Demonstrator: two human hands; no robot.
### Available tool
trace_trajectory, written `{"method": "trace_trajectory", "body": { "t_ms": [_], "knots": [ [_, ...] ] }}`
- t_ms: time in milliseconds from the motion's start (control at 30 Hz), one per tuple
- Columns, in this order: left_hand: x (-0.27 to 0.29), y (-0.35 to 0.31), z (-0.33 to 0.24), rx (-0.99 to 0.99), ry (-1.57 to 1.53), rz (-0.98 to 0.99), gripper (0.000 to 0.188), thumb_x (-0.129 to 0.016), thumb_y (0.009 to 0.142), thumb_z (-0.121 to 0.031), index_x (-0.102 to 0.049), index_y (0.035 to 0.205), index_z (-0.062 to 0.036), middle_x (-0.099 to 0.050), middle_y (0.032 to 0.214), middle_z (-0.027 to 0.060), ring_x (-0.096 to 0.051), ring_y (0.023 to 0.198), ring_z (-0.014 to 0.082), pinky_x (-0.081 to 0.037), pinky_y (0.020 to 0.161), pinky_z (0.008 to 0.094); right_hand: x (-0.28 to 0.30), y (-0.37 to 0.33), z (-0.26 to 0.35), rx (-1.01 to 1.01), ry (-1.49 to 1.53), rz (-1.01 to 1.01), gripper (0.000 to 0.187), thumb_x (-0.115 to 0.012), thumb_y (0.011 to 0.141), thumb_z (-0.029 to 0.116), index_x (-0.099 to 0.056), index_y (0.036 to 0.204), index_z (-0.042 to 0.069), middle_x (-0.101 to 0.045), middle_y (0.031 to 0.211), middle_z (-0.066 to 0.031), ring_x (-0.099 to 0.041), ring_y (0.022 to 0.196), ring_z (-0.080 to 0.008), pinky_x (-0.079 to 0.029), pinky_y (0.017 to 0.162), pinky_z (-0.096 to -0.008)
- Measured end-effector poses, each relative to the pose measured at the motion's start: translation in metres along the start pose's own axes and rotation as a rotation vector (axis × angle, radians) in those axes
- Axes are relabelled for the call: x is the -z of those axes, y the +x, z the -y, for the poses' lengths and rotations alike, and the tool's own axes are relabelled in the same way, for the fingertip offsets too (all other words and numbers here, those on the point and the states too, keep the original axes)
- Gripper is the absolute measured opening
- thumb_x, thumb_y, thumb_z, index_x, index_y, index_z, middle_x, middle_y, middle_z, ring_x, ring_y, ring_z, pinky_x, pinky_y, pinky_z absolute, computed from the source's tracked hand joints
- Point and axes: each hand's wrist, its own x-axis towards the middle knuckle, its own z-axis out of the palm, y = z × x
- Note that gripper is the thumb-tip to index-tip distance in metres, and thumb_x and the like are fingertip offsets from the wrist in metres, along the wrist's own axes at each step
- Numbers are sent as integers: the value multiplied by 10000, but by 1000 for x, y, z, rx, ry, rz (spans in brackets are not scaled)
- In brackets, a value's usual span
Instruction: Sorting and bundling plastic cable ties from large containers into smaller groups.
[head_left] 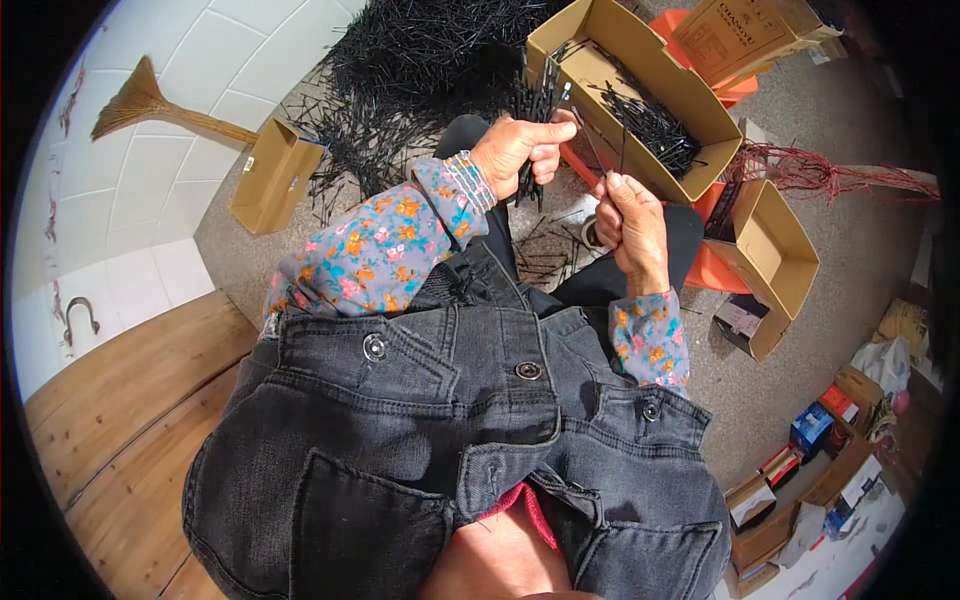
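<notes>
My left hand point(518, 155) is closed around a bundle of thin black sticks point(540, 95), which points upward past the thumb. In my right hand point(634, 228), thumb and fingers pinch one or two thin black sticks point(624, 150) whose tips reach toward the left hand. Just beyond both hands, an open cardboard box point(570, 35) holds more loose black sticks point(660, 130). A big heap of the same black sticks point(425, 60) lies on the floor at the far left of the box, with scattered ones around it.
A straw broom point(140, 105) and a small cardboard box point(265, 180) stand by the tiled wall at left. Red strands point(840, 175) and another open carton point(785, 255) are at right, near orange stools point(705, 270). Wooden boards point(150, 400) lie at lower left.
</notes>
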Motion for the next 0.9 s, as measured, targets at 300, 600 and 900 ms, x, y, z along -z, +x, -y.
{"method": "trace_trajectory", "body": {
  "t_ms": [300, 600, 900],
  "knots": [
    [10, 0, -11, 245, 3, 172, 220, -483, 924, -265, -563, 860, -70, -350, 501, -63, -360, 437, 72, -291, 399, 247, 5, 2, 16, 161, -342, -3, 226, -584, 880, 254, -596, 778, 52, -437, 564, 66, -328, 444, -15, -248, 385, -185],
    [-4, -7, -5, 362, 222, 239, 234, -563, 887, -266, -566, 844, -36, -385, 509, -53, -387, 445, 55, -317, 386, 217, -2, 2, 11, 226, -349, -219, 278, -526, 911, 275, -612, 831, 22, -462, 515, 26, -364, 406, -40, -260, 374, -193],
    [1, 2, 0, 95, 291, 46, 203, -574, 888, -260, -572, 908, -58, -459, 589, -32, -448, 504, 71, -370, 420, 217, -23, 13, -5, 173, -545, 56, 299, -541, 890, 278, -606, 789, 5, -535, 541, -16, -450, 416, -67, -303, 351, -215]
  ]
}}
